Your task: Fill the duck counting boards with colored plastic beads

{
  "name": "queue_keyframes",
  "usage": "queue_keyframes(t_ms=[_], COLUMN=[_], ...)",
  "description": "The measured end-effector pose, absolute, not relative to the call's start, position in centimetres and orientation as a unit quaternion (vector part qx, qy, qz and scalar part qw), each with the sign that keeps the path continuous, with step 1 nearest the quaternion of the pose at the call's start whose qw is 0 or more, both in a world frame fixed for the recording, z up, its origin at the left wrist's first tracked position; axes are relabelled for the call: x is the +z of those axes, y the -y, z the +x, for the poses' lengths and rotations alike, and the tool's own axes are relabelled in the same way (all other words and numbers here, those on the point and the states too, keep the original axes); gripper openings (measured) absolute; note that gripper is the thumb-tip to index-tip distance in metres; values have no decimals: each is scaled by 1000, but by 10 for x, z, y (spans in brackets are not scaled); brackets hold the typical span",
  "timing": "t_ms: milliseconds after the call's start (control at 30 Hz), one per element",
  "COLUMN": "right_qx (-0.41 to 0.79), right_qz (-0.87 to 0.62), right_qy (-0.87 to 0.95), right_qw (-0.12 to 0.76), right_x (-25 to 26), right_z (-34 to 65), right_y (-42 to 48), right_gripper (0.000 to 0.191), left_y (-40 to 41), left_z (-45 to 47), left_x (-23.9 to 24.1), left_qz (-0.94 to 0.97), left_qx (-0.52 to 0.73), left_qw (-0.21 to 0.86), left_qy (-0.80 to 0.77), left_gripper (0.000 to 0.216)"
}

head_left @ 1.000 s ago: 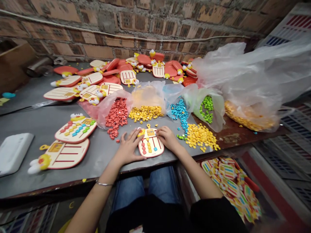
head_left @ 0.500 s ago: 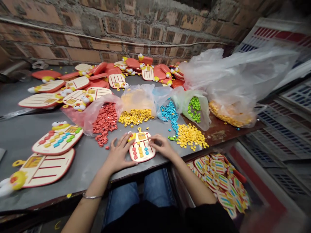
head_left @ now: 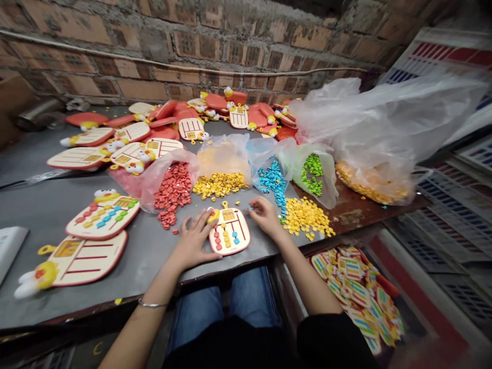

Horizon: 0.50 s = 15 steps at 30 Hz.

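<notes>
A small cream toy abacus board [head_left: 229, 235] with a duck head lies at the table's near edge, holding red, yellow and blue beads. My left hand [head_left: 194, 242] rests flat against its left side, fingers spread. My right hand [head_left: 264, 216] sits just right of the board's top, fingers pinched on a small blue bead. Loose yellow beads [head_left: 305, 217] lie right of that hand, with blue beads [head_left: 273, 180] beyond.
Open bags of red beads [head_left: 173, 190], yellow beads [head_left: 219, 184] and green beads [head_left: 312, 173] line the middle of the grey table [head_left: 46, 207]. Two larger boards [head_left: 103, 214] lie at left, many more by the brick wall. A bin of finished boards [head_left: 355, 291] stands lower right.
My right hand has lifted off the board and moved right toward the blue beads, now pinching one. The left hand stays by the board. The camera shifted slightly.
</notes>
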State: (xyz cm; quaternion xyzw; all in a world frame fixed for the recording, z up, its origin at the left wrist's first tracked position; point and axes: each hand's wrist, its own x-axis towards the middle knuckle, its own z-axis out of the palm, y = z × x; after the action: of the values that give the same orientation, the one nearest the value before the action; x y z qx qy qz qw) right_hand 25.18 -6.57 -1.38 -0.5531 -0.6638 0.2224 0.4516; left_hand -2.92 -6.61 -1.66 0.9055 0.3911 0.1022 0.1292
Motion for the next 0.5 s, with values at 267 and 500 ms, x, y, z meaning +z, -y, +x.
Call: queue_keyframes(t_ms=[267, 500], right_qx=[133, 93], right_qz=[-518, -547], right_qy=[763, 754], right_qw=[362, 351], right_x=[-23, -32], right_z=[219, 216], right_y=[53, 67], right_gripper=[11, 21], left_y=[66, 65], left_z=[-29, -29], left_x=[-17, -19], left_qz=[905, 907], left_qx=[108, 106], left_qw=[128, 110], left_qy=[-390, -393], left_gripper=[94, 93])
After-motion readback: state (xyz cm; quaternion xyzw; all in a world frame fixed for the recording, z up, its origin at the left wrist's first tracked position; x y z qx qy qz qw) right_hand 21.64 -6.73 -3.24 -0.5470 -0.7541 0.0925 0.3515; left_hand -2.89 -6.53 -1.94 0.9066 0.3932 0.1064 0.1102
